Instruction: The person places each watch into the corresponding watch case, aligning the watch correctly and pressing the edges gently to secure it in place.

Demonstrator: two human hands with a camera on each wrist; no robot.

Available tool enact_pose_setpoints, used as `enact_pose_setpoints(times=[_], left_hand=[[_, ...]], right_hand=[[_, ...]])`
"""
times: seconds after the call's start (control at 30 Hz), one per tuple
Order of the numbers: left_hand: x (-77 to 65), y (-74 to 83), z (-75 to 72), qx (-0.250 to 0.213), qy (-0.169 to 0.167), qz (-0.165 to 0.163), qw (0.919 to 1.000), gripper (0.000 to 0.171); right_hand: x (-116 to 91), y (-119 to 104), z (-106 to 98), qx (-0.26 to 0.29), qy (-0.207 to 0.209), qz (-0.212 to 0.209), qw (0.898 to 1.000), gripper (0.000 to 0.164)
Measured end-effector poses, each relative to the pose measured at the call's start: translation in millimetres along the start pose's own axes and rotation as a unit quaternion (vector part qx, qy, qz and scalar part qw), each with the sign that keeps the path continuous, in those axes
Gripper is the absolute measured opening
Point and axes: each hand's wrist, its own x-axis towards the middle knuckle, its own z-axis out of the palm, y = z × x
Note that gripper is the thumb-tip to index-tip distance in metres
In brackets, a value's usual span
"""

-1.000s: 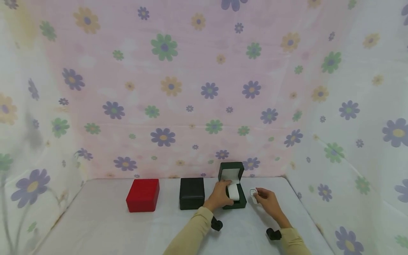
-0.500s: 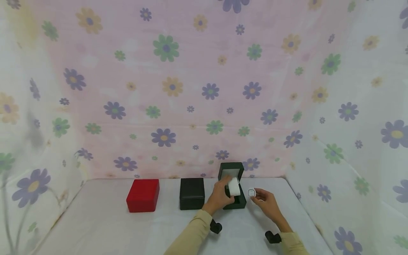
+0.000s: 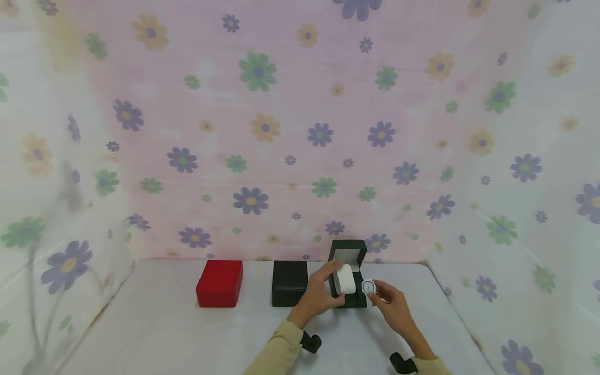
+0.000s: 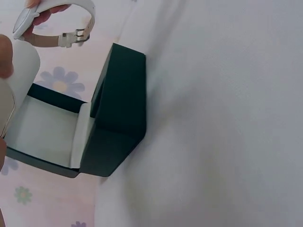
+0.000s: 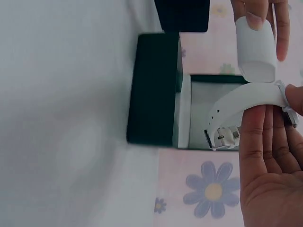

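My left hand (image 3: 316, 296) holds a white watch cushion (image 3: 346, 279) between thumb and fingers, raised over the open green watch box (image 3: 360, 299). In the right wrist view the cushion (image 5: 256, 53) has a smooth rounded side and a flat end. My right hand (image 3: 395, 308) pinches a white wristwatch (image 3: 369, 287) by its case, just right of the cushion. Seen from the left wrist, the watch's strap (image 4: 88, 10) curves round in a loop, its metal buckle showing. The box's lid (image 3: 348, 245) stands upright, pale inside.
To the left of the green box are a closed black box (image 3: 289, 283) and a closed red box (image 3: 220, 284). All stand on a white cloth (image 3: 187, 338) before a flowered backdrop (image 3: 281, 104). Black wrist mounts (image 3: 309, 342) sit on both wrists.
My left hand has lifted the cushion out of the green box and tilted it. My right hand has brought the watch left, close beside the cushion, its face turned more to view.
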Motion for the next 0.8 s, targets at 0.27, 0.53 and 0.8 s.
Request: enact_pose_setpoints(times=[0.27, 0.53, 0.8], left_hand=[[-18.8, 16.6, -23.5, -0.042, 0.038, 0.0, 0.9984, 0.073], [-38.7, 43.1, -51.5, -0.071, 0.038, 0.002, 0.9968, 0.074], [-50.8, 64.5, -68.2, -0.14, 0.034, 0.018, 0.9894, 0.072]], right_hand=[[-9, -23, 17, 0.038, -0.013, -0.005, 0.999, 0.036], [-15, -48, 35, 0.101, -0.076, 0.005, 0.992, 0.039], [-19, -62, 46, 0.154, -0.131, -0.039, 0.979, 0.038]])
